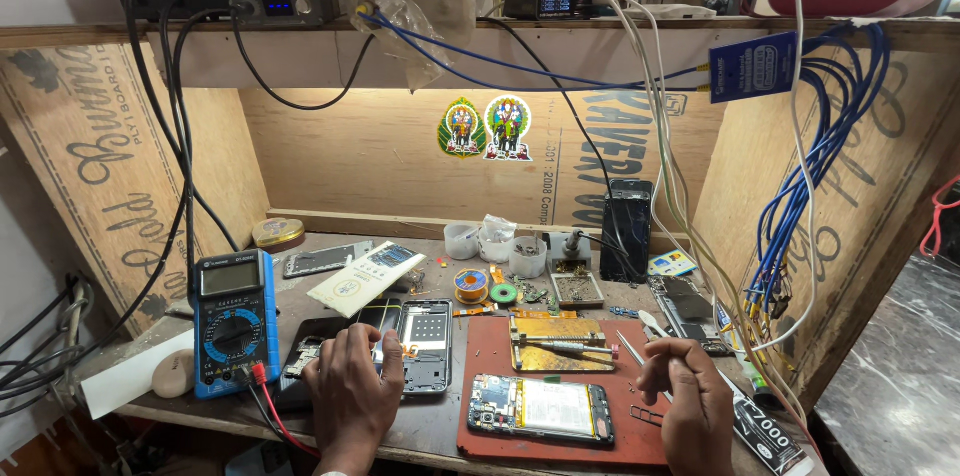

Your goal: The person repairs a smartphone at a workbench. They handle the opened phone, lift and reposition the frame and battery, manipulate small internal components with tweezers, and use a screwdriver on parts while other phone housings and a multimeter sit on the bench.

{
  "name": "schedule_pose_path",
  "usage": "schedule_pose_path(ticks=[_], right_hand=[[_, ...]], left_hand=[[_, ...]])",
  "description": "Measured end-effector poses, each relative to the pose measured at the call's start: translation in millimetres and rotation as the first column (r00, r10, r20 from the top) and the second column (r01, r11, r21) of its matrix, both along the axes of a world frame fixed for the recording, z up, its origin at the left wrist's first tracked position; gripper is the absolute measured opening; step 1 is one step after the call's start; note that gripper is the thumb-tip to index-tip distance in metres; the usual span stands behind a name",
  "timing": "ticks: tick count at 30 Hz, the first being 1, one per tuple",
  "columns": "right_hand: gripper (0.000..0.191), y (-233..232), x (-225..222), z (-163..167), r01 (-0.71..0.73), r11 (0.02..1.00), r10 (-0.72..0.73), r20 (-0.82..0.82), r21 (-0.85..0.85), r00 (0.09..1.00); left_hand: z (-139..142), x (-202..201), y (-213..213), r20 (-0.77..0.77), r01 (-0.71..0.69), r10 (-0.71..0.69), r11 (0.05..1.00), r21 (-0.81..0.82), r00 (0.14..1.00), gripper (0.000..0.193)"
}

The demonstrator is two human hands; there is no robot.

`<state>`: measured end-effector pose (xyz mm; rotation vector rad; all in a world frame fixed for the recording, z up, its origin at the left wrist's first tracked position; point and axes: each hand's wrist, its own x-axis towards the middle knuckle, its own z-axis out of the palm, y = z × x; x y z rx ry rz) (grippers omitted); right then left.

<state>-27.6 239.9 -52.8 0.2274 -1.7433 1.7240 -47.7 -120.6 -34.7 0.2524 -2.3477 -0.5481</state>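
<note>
An opened phone (540, 409) is laid on the mat (480, 336), toward its front edge; a board holder (560, 343) is set on the mat behind it; a multimeter (234, 321) is placed at the far left of the bench (440, 426); another opened phone (425, 346) is found between multimeter and mat, under the left hand (352, 386); the right hand (690, 396) is held over the mat's right edge, with tweezers (632, 348) in it; small cups (495, 246) are ranged behind.

Blue multimeter's grey screen (229, 278) left; two oval stickers (486, 128) on back wall.
</note>
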Motion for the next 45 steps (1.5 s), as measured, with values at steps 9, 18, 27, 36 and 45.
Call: schedule_pose_path(ticks=[9, 18, 27, 36, 45], right_hand=[[0.034, 6.5, -7.0, -2.1, 0.027, 0.978, -0.031, -0.016, -0.207, 0.999], [0.028, 14.4, -15.0, -12.6, 0.108, 0.921, -0.169, -0.135, -0.374, 0.976], [0.011, 72.3, 5.8, 13.9, 0.19, 0.971, -0.215, -0.183, -0.144, 0.959], [0.01, 74.9, -0.5, -21.8, 0.386, 0.919, -0.388, 0.009, 0.08, 0.921], [0.012, 86.6, -9.5, -34.0, 0.331, 0.94, -0.333, 0.011, 0.087, 0.943]], left_hand=[[4.0, 1.1, -1.8, 0.032, -0.002, 0.002, 1.0, 0.016, 0.999, 0.042], [0.5, -0.5, -10.6, 0.006, 0.012, -0.012, 1.0, 0.026, 1.0, 0.04], [-3.2, -5.0, -15.1, -0.055, 0.019, -0.016, 0.999, 0.049, 0.998, 0.037], [-6.6, -6.6, -16.6, 0.013, -0.003, 0.003, 1.0, 0.03, 1.0, 0.043], [-4.9, -6.4, -14.5, 0.021, 0.007, -0.008, 0.999, 0.051, 1.0, 0.042]])
